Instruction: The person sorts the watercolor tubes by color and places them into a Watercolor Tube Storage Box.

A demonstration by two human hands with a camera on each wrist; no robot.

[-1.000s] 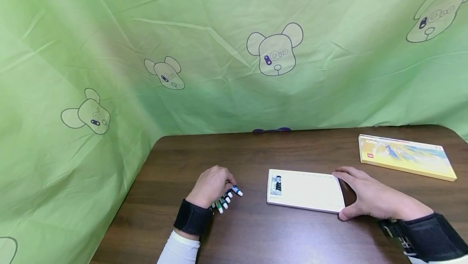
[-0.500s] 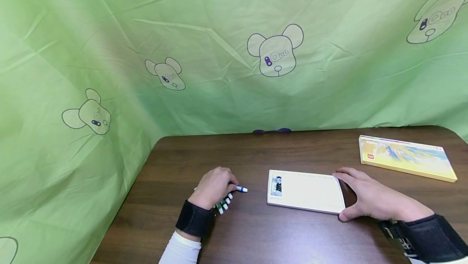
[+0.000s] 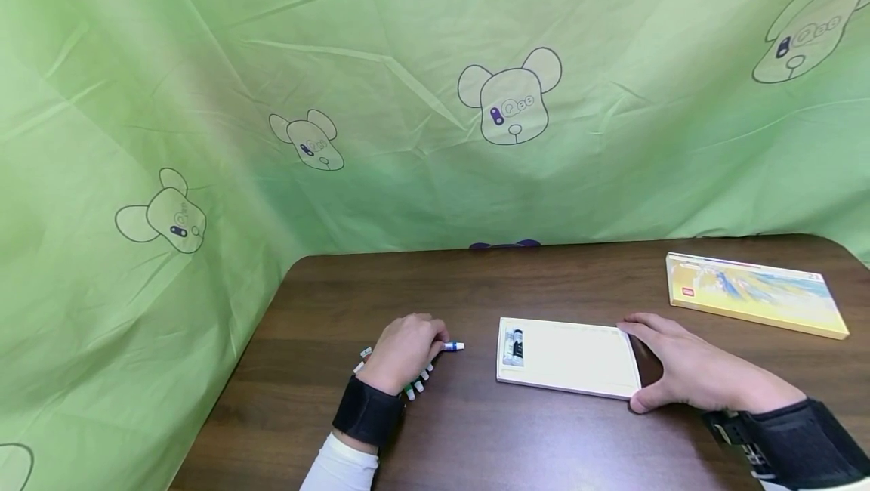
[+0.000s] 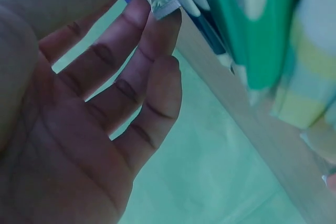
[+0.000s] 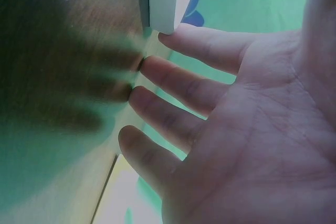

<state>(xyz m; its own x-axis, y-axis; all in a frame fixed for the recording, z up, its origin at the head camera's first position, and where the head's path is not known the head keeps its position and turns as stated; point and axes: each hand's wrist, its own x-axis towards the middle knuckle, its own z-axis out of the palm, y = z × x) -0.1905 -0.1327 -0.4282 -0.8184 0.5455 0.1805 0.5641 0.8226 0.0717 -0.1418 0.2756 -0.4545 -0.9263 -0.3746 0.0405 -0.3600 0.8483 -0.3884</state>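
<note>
Between thumb and fingers, my left hand (image 3: pixel 402 351) pinches a blue-banded paint tube (image 3: pixel 454 346) whose white cap points right. Its flat crimped end shows by the fingertips in the left wrist view. More paint tubes (image 3: pixel 411 391) lie in a row under and beside that hand, partly hidden by it; one is green (image 4: pixel 265 40). To the right lies a shallow white tray (image 3: pixel 574 359), with a dark-labelled tube (image 3: pixel 518 344) at its left end. My right hand (image 3: pixel 693 362) holds the tray's right end, thumb at the near corner and index finger at the far one.
A flat yellow box (image 3: pixel 757 294) with a painted picture on it lies at the back right of the brown wooden table (image 3: pixel 476 438). Behind the table hangs a green cloth (image 3: pixel 401 196) with bear-head drawings.
My left hand has moved slightly right and turned the blue-banded tube from slanting down-right to nearly level, away from the other tubes. The right hand and tray have stayed put.
</note>
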